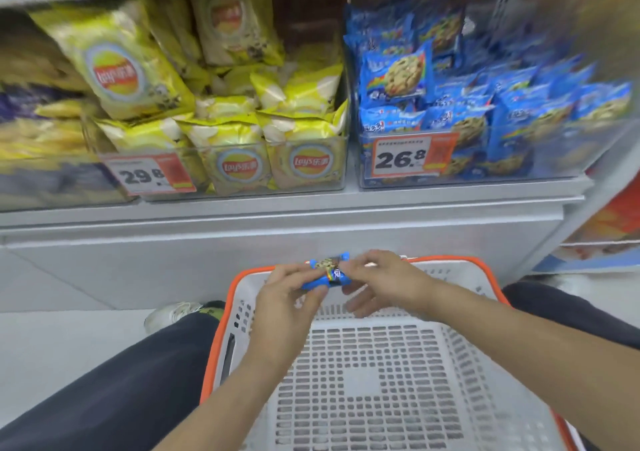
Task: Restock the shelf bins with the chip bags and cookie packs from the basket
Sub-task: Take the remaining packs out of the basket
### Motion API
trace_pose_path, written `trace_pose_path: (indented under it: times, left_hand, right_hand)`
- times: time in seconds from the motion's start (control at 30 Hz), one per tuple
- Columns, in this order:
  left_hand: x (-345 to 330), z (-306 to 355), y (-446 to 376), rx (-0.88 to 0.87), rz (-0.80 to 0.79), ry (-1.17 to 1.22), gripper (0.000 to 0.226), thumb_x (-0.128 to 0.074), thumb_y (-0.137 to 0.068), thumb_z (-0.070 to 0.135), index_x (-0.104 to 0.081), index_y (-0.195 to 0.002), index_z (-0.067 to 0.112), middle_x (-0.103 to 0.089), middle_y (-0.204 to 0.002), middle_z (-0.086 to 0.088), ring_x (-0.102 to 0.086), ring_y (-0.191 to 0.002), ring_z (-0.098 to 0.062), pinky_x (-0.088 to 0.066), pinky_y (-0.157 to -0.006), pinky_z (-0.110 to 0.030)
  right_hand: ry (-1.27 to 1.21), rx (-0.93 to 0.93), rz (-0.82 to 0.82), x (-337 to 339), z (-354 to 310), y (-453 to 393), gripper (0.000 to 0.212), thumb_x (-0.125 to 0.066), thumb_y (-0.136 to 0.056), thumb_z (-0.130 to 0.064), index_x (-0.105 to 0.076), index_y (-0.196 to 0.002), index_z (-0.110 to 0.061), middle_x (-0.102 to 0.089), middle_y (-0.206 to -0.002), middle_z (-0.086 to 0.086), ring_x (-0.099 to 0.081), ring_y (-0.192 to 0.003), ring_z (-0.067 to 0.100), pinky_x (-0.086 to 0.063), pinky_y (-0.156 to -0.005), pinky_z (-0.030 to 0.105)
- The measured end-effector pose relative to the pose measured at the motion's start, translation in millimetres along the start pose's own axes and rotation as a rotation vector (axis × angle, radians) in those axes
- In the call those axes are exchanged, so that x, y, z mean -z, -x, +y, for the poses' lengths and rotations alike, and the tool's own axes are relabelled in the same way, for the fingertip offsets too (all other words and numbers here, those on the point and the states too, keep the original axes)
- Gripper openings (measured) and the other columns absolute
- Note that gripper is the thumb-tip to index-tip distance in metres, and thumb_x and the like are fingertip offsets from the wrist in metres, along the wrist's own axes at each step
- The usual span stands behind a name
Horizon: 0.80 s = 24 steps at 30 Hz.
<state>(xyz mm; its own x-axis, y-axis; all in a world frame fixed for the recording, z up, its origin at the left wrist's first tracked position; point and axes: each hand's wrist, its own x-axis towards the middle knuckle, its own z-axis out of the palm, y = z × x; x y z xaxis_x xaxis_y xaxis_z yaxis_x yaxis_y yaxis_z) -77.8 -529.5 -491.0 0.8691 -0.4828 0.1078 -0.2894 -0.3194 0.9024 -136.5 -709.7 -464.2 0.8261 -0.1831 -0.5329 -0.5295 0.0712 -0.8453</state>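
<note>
Chip bin (242, 170) left of cookie bin (485, 159) on shelf (277, 208), basket (381, 381) before it, cookie pack (327, 272) above basket

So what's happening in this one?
A person crouched at a store shelf holds a small blue cookie pack between the left hand and right hand, above a white basket with nothing else visible in it. On the shelf, the clear bin of yellow chip bags and the clear bin of blue cookie packs look well filled.

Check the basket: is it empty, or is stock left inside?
Empty as far as visible: the basket shows only bare white mesh. The one cookie pack is held above it by the left hand and right hand.
</note>
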Motion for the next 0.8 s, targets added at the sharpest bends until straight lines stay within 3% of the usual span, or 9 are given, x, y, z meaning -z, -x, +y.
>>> trace_pose_path:
  times: [0.07, 0.17, 0.23, 0.3, 0.47, 0.6, 0.67, 0.73, 0.8]
  left_hand:
    - [-5, 19, 0, -0.066, 0.002, -0.045, 0.036, -0.073, -0.085, 0.004, -0.072, -0.104, 0.035, -0.059, -0.114, 0.010, -0.059, -0.108, 0.001, -0.051, -0.091, -0.019]
    - [-16, 48, 2, -0.034, 0.035, 0.090, 0.041, -0.066, -0.085, -0.007, -0.067, -0.106, 0.027, -0.057, -0.115, 0.004, -0.061, -0.108, -0.001, -0.054, -0.090, -0.020]
    - [-20, 63, -2, 0.055, 0.103, 0.180, 0.039, -0.066, -0.086, -0.003, -0.060, -0.108, 0.028, -0.059, -0.114, 0.001, -0.063, -0.100, -0.001, -0.054, -0.077, -0.016]
    - [-22, 75, -13, 0.148, 0.133, 0.239, 0.036, -0.072, -0.087, 0.012, -0.053, -0.112, 0.030, -0.058, -0.118, -0.002, -0.067, -0.097, -0.012, -0.054, -0.068, -0.018]
    - [-26, 104, -37, 0.350, -0.020, 0.535, 0.045, -0.071, -0.087, 0.014, -0.049, -0.126, 0.014, -0.068, -0.110, -0.016, -0.073, -0.080, -0.022, -0.060, -0.062, -0.034]
    - [-30, 120, -48, 0.216, -0.128, 0.468, 0.034, -0.070, -0.088, 0.009, -0.053, -0.117, 0.015, -0.076, -0.096, -0.010, -0.074, -0.076, -0.023, -0.055, -0.058, -0.024]
    - [-31, 127, -56, 0.086, -0.162, 0.280, 0.034, -0.074, -0.085, 0.010, -0.055, -0.112, 0.020, -0.077, -0.093, -0.004, -0.072, -0.078, -0.024, -0.054, -0.059, -0.023]
    - [-31, 138, -64, -0.036, -0.237, 0.117, 0.040, -0.079, -0.081, 0.012, -0.055, -0.110, 0.026, -0.076, -0.090, -0.002, -0.069, -0.076, -0.025, -0.055, -0.064, -0.029]
    - [-30, 148, -75, -0.131, -0.301, 0.037, 0.047, -0.084, -0.077, 0.014, -0.054, -0.110, 0.028, -0.076, -0.087, -0.001, -0.066, -0.072, -0.021, -0.053, -0.068, -0.030]
  right_hand:
    - [-0.091, 0.066, 0.039, 7, -11, 14, 0.035, -0.071, -0.091, -0.018, -0.055, -0.116, 0.001, -0.068, -0.098, 0.021, -0.071, -0.073, 0.029, -0.059, -0.063, 0.036]
    - [-0.098, 0.178, 0.109, 22, -19, 28, 0.031, -0.071, -0.085, 0.001, -0.059, -0.114, -0.001, -0.068, -0.088, 0.017, -0.066, -0.066, 0.021, -0.054, -0.057, 0.032]
    - [-0.068, 0.231, 0.118, 35, -22, 34, 0.028, -0.072, -0.083, 0.004, -0.064, -0.108, -0.006, -0.067, -0.084, 0.011, -0.063, -0.065, 0.017, -0.050, -0.056, 0.031]
    - [-0.004, 0.277, 0.104, 48, -28, 41, 0.027, -0.071, -0.082, 0.005, -0.068, -0.105, -0.010, -0.070, -0.084, 0.005, -0.060, -0.065, 0.012, -0.045, -0.054, 0.028]
    - [-0.072, 0.386, 0.046, 74, -36, 54, 0.028, -0.072, -0.083, 0.005, -0.066, -0.108, -0.007, -0.074, -0.095, 0.008, -0.064, -0.070, 0.014, -0.048, -0.058, 0.027]
    - [-0.089, 0.375, 0.091, 82, -36, 59, 0.038, -0.079, -0.078, 0.001, -0.061, -0.110, -0.012, -0.073, -0.094, 0.005, -0.068, -0.073, 0.018, -0.056, -0.067, 0.036]
    - [-0.043, 0.420, 0.139, 84, -38, 62, 0.051, -0.083, -0.076, -0.007, -0.057, -0.117, -0.021, -0.069, -0.109, 0.002, -0.070, -0.083, 0.020, -0.059, -0.076, 0.044]
    - [0.065, 0.569, 0.263, 87, -43, 67, 0.066, -0.088, -0.073, -0.020, -0.051, -0.125, -0.034, -0.058, -0.122, -0.006, -0.067, -0.099, 0.015, -0.060, -0.077, 0.043]
    - [0.249, 0.743, 0.318, 92, -52, 72, 0.069, -0.086, -0.073, -0.024, -0.049, -0.129, -0.043, -0.056, -0.122, -0.017, -0.061, -0.108, 0.011, -0.058, -0.075, 0.037]
